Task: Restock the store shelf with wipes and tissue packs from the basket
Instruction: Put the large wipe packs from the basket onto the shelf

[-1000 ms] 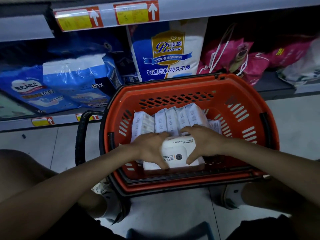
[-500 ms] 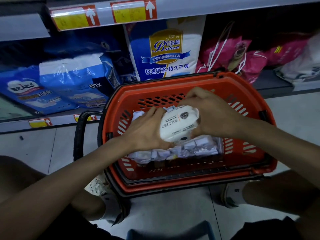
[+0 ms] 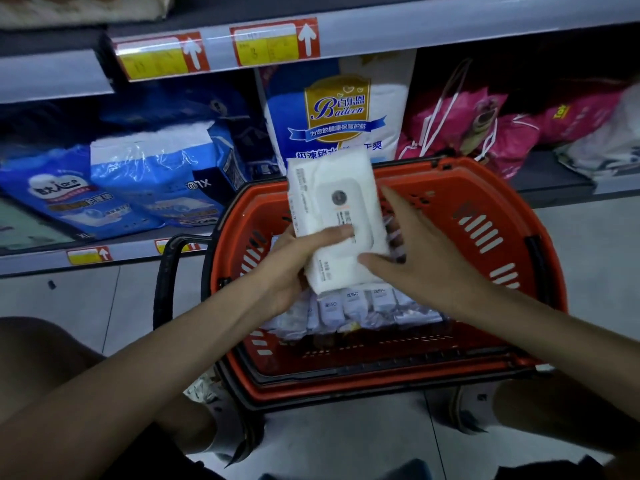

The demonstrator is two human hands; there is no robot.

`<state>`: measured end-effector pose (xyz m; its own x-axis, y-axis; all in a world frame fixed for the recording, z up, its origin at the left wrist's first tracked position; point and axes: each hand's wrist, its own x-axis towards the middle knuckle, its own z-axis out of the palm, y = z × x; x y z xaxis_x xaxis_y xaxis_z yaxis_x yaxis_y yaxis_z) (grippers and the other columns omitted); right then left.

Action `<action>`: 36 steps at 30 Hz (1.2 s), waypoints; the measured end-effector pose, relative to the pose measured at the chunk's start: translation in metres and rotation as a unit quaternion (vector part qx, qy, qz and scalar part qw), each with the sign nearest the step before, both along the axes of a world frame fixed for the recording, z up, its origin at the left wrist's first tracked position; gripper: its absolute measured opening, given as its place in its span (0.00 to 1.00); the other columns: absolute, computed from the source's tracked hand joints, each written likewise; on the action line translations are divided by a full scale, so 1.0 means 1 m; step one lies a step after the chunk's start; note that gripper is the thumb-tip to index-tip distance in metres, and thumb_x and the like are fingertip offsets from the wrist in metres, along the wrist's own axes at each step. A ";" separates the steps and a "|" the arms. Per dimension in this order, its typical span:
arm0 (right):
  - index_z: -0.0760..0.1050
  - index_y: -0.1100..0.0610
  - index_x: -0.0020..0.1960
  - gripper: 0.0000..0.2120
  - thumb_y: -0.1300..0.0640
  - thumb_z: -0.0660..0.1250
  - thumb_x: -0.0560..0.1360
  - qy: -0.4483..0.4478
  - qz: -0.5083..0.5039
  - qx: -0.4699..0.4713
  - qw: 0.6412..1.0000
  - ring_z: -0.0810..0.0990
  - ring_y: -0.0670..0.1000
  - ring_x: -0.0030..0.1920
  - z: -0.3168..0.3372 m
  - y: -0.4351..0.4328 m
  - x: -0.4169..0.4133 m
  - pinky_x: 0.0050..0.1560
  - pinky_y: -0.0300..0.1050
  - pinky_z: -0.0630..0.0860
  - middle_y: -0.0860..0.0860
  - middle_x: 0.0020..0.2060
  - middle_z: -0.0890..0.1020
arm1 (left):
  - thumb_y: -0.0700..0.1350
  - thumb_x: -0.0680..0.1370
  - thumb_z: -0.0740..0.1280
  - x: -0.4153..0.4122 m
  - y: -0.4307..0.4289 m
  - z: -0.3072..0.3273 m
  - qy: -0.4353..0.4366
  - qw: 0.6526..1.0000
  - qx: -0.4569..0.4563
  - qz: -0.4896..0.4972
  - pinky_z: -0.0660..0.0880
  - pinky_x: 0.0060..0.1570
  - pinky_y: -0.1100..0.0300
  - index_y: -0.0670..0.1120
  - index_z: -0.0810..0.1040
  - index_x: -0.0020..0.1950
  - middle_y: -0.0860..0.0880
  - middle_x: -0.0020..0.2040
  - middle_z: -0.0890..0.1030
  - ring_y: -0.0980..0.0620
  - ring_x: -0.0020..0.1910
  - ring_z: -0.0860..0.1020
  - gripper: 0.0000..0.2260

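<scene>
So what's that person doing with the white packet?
A person by a store shelf holds a white wipes pack above the orange basket. The left hand grips it, thumb across the front. The right hand touches its edge with straight fingers. More small packs lie in the basket. This pack is not on the shelf yet.

One camera sits on the person's head. It looks forward and down, close over the basket [image 3: 433,188] (on the floor [image 3: 588,254]), with the shelf [image 3: 554,185] just behind.
</scene>
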<state>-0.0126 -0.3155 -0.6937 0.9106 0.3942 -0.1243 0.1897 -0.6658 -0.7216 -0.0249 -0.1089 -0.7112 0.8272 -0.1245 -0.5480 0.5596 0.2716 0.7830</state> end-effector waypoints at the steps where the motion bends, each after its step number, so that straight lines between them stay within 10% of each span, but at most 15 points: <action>1: 0.48 0.36 0.81 0.47 0.43 0.75 0.73 0.000 -0.003 0.034 0.999 0.73 0.50 0.69 -0.001 0.004 -0.005 0.64 0.57 0.77 0.46 0.74 0.67 | 0.43 0.77 0.75 0.001 -0.001 0.003 0.010 0.999 -0.037 0.006 0.79 0.62 0.43 0.48 0.80 0.70 0.44 0.63 0.85 0.42 0.63 0.83 0.21; 9: 0.53 0.52 0.83 0.58 0.27 0.71 0.64 -0.170 0.016 -0.098 0.980 0.67 0.55 0.70 0.010 0.018 -0.012 0.64 0.57 0.75 0.55 0.73 0.66 | 0.49 0.81 0.69 -0.002 -0.006 0.019 0.031 0.981 -0.183 0.061 0.78 0.64 0.41 0.47 0.79 0.71 0.44 0.65 0.84 0.43 0.64 0.82 0.18; 15: 0.52 0.52 0.83 0.60 0.33 0.76 0.61 -0.182 -0.011 -0.113 0.977 0.67 0.57 0.67 0.013 0.020 -0.009 0.60 0.57 0.76 0.56 0.69 0.65 | 0.49 0.81 0.68 -0.003 -0.006 0.026 -0.016 0.987 -0.157 0.030 0.77 0.64 0.43 0.48 0.77 0.73 0.45 0.68 0.82 0.43 0.68 0.80 0.20; 24: 0.67 0.44 0.76 0.45 0.43 0.76 0.60 -0.045 -0.100 0.134 0.985 0.71 0.43 0.65 0.035 0.012 0.014 0.58 0.41 0.75 0.43 0.64 0.72 | 0.64 0.79 0.66 0.006 0.007 0.035 -0.055 0.993 -0.107 0.005 0.78 0.63 0.43 0.44 0.74 0.74 0.38 0.69 0.79 0.39 0.69 0.78 0.31; 29: 0.81 0.48 0.56 0.18 0.51 0.72 0.66 0.076 -0.157 0.324 0.930 0.84 0.39 0.42 0.052 0.004 0.025 0.34 0.35 0.77 0.40 0.45 0.86 | 0.65 0.78 0.63 0.008 0.012 0.038 -0.064 0.997 -0.049 -0.010 0.81 0.57 0.46 0.39 0.78 0.63 0.35 0.61 0.83 0.40 0.63 0.83 0.30; 36: 0.84 0.53 0.51 0.18 0.44 0.66 0.68 0.140 -0.172 0.354 0.908 0.87 0.54 0.49 0.056 0.000 0.025 0.45 0.52 0.79 0.50 0.49 0.88 | 0.67 0.78 0.62 0.012 0.026 0.038 -0.055 0.995 0.037 0.079 0.83 0.45 0.51 0.44 0.77 0.51 0.44 0.50 0.84 0.46 0.52 0.86 0.26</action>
